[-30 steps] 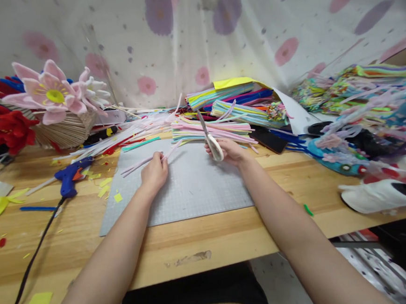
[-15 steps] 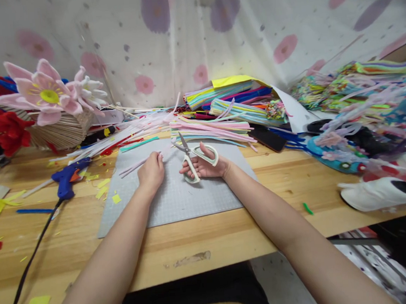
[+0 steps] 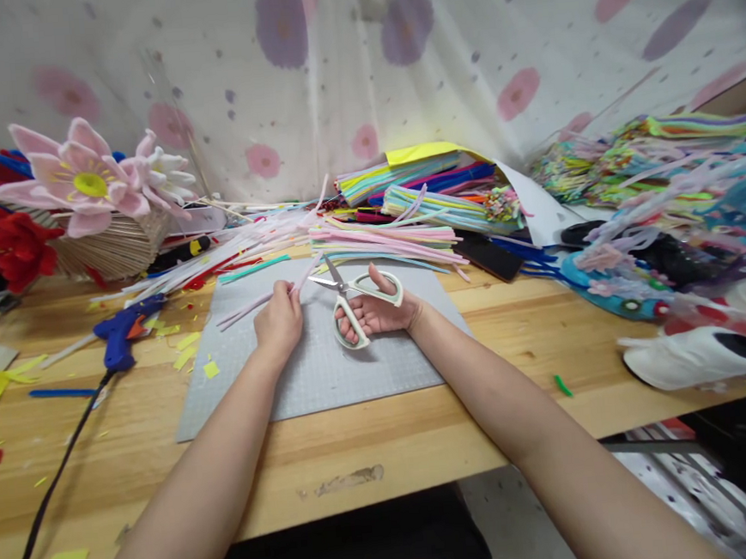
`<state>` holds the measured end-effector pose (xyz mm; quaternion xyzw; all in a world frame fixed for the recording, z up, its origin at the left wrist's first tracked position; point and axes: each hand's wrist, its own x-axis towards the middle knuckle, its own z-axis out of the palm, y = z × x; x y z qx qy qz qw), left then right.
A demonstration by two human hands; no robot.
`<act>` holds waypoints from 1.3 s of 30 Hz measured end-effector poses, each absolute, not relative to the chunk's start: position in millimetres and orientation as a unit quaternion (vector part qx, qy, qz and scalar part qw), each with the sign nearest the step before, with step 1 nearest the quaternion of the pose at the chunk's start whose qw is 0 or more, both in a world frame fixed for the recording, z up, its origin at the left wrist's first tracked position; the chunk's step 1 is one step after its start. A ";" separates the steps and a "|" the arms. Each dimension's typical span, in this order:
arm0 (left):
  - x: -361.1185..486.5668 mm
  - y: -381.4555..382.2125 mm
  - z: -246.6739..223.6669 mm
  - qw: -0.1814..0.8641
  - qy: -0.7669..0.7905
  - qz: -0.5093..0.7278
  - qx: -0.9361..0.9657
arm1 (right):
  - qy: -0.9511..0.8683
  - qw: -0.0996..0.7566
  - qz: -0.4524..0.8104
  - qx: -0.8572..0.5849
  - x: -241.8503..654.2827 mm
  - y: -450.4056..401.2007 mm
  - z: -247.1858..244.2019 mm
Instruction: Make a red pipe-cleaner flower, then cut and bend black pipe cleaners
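Observation:
My left hand (image 3: 278,321) is closed around pale pink-lilac pipe cleaners (image 3: 244,309), whose ends stick out to its left and up to its right. In my right hand (image 3: 381,311) is a pair of scissors (image 3: 340,285) with pale handles, thumb through one loop and fingers through the other. The scissor blades stand apart, pointing up and left toward the pipe cleaner tip, and I cannot tell whether they touch it. Under both hands lies a grey cutting mat (image 3: 348,380). Part of what the left fingers grip is hidden.
Bundles of coloured pipe cleaners (image 3: 395,236) lie behind the mat. On the left are a blue glue gun (image 3: 119,334) with a black cord, yellow scraps and a pink flower (image 3: 85,182). A black phone (image 3: 491,255) and a white shoe-like object (image 3: 695,357) are on the right.
The scissors in my right hand have turned and their blades are spread wider. My left hand stays nearly in place, still holding the pipe cleaners. The whole view has shifted slightly.

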<state>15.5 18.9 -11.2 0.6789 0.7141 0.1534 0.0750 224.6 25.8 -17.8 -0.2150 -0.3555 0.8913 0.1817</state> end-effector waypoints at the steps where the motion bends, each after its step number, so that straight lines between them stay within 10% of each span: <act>1: 15.1 18.9 -10.8 0.074 0.717 0.154 0.676 | -0.358 0.177 0.892 -0.212 224.3 25.8 -18.0; 39: 23.1 14.6 -19.4 0.067 0.528 0.205 0.821 | -0.287 0.382 0.852 -0.213 222.7 25.6 -12.4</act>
